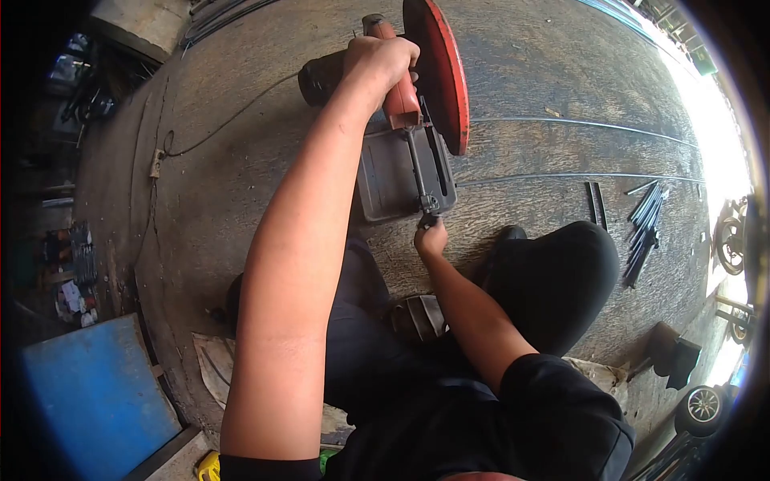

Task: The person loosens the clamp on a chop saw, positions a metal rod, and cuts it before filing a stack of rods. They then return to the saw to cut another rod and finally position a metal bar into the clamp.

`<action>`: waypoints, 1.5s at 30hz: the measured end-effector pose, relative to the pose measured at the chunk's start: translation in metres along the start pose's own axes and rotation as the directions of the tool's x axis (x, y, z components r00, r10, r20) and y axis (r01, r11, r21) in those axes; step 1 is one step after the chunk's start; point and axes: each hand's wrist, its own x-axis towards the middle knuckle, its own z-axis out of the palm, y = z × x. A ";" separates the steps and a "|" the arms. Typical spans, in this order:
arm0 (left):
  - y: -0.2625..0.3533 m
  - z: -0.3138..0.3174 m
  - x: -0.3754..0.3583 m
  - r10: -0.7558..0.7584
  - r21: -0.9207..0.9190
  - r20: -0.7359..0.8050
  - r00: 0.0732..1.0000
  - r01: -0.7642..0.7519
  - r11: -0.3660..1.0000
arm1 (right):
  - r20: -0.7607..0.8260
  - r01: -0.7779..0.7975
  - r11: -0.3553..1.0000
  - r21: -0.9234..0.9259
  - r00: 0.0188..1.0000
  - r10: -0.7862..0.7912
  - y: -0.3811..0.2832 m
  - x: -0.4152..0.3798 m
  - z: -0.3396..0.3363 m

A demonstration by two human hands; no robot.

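A cut-off saw with a red blade guard [449, 80] stands on the floor in front of me, with its dark motor [321, 78] on the left. My left hand [381, 64] is closed around the saw's red handle [401, 103] at the top. Lower down, my right hand [431, 238] grips the dark crank knob at the near end of the vise screw [419, 164]. That screw runs over the grey saw base [385, 188]. Most of the cutting disc is hidden by the guard.
Two long thin metal rods [593, 175] extend right from the saw. Several cut metal pieces [646, 212] lie in a pile, with two short bars [596, 204] beside it. A cord [224, 120] leads left to a socket [156, 163]. A blue board [104, 393] lies lower left.
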 end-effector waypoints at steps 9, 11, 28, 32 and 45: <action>0.000 0.000 -0.001 0.001 0.036 -0.027 1.000 0.000 0.999 | 0.381 -0.534 0.352 0.769 0.824 0.419 0.018 0.054 -0.011; -0.002 0.000 0.000 -0.002 0.025 -0.011 1.000 0.002 1.000 | -0.119 -0.256 0.684 0.683 0.885 0.450 -0.033 0.013 0.003; -0.014 0.000 0.000 0.094 0.010 -0.043 0.995 -0.094 0.996 | -0.319 0.023 0.927 0.374 0.942 0.105 -0.022 0.002 0.000; -0.012 -0.001 -0.015 0.102 0.029 -0.056 0.993 -0.101 0.994 | -0.318 -0.041 0.764 0.644 0.894 0.316 -0.024 0.008 -0.008; -0.279 0.013 0.041 -0.229 -0.329 -0.747 0.625 -0.048 0.943 | -0.220 0.052 0.979 0.199 0.975 -0.007 0.008 -0.042 0.031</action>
